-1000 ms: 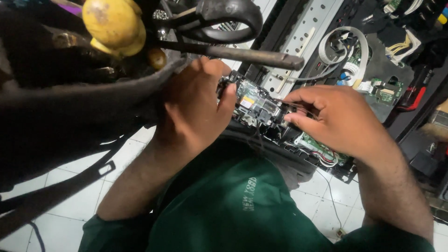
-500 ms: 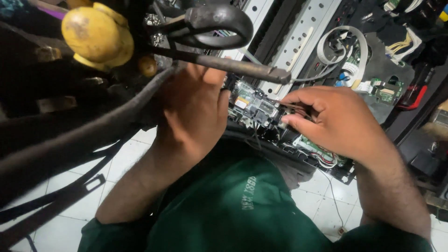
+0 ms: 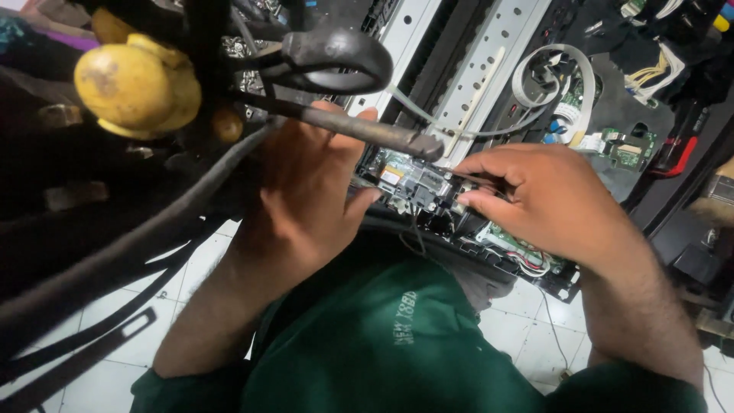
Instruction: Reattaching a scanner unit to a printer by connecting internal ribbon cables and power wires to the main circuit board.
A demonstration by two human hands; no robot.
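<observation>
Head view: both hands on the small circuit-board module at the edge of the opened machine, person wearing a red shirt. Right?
Not quite. The head view shows a green shirt, not red. The rest holds: left hand and right hand are both on the circuit-board module at the opened machine's edge.

A floor of pale square tiles (image 3: 535,336) with dark grout lines shows below everything, lit evenly and a little dull. Left of that tile patch, more of the same floor appears under dark straps (image 3: 84,344) that cross it diagonally. A thin dark cord (image 3: 552,329) trails over the tiles. Further right along the tiles, dim black clutter (image 3: 707,268) fills the edge
</observation>
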